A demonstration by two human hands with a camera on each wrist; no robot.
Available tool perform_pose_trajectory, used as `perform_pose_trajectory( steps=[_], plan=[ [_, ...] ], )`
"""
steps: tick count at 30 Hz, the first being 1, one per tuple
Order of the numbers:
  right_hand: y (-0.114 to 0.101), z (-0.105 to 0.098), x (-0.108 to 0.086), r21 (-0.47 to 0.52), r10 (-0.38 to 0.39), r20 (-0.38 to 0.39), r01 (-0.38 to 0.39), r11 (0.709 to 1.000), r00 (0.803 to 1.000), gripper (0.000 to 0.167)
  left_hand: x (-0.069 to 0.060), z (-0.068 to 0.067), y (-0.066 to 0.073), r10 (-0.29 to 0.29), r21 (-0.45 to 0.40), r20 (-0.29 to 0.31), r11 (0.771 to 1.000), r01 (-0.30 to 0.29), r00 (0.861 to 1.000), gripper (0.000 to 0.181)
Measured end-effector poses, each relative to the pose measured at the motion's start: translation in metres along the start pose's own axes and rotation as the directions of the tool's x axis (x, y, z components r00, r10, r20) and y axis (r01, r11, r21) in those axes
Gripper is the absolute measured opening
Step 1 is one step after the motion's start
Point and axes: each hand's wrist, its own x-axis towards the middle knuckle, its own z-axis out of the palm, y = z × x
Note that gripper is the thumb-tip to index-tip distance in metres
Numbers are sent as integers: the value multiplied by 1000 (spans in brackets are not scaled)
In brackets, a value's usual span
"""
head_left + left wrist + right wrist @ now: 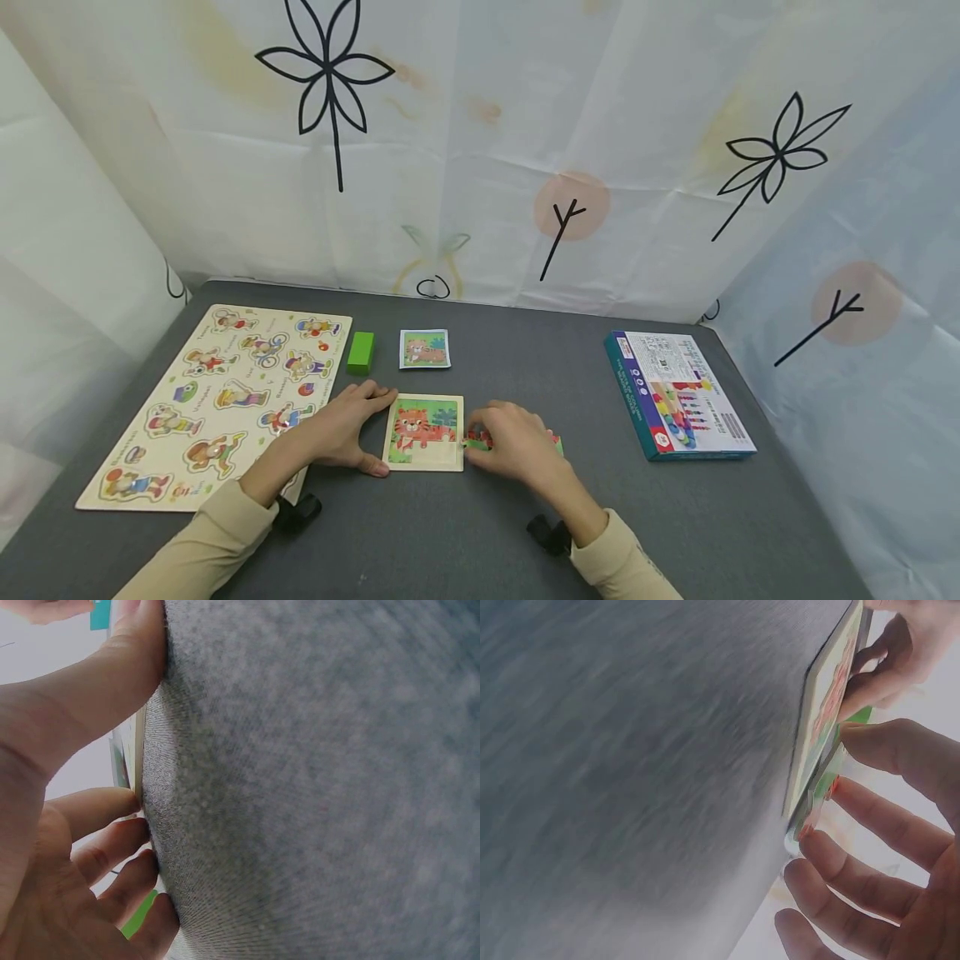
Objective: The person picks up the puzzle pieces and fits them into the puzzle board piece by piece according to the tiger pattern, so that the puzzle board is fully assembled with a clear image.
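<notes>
A square wooden jigsaw board shows a partly filled picture of a red-orange cat, with bare wood along its lower part. My left hand holds its left edge, thumb at the near corner and fingertips at the far corner. Just right of the board, my right hand pinches a green and red puzzle piece between thumb and fingertips. The hand covers much of that spot in the head view, where green and red also shows at its right side. Behind the board lies a small picture card with a similar cat scene.
A large wooden board with printed children figures lies at the left, partly under my left forearm. A green block stands beside it. On the right lies a teal and white box. A patterned white curtain encloses the grey table.
</notes>
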Motion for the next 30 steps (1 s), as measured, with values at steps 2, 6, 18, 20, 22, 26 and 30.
perform_pose_trajectory(
  steps=[2,6,18,20,22,26,30],
  plan=[
    [-5,1,3,-5,-20,-2,20,1000,1000,19,0,0,0,0,1,-1,1000,0,1000,111],
    [-16,2,8,-12,-47,4,47,999,999,20,0,0,0,-4,0,1,1000,4,1000,110],
    [-40,14,21,-53,-83,29,84,995,996,21,0,0,1,-9,-10,-1,1000,9,1000,110],
    [-43,17,23,-61,-92,32,94,994,995,22,0,-1,1,-9,-15,0,1000,9,1000,110],
    [-45,20,24,-66,-95,36,97,993,995,22,0,-1,1,-9,-17,1,1000,9,1000,110],
    [-48,24,26,-73,-92,39,94,993,995,22,1,0,0,-7,-19,-1,1000,7,1000,110],
    [-49,26,28,-82,-92,41,95,992,995,22,1,1,-2,-5,-17,-6,1000,5,1000,110]
  ],
)
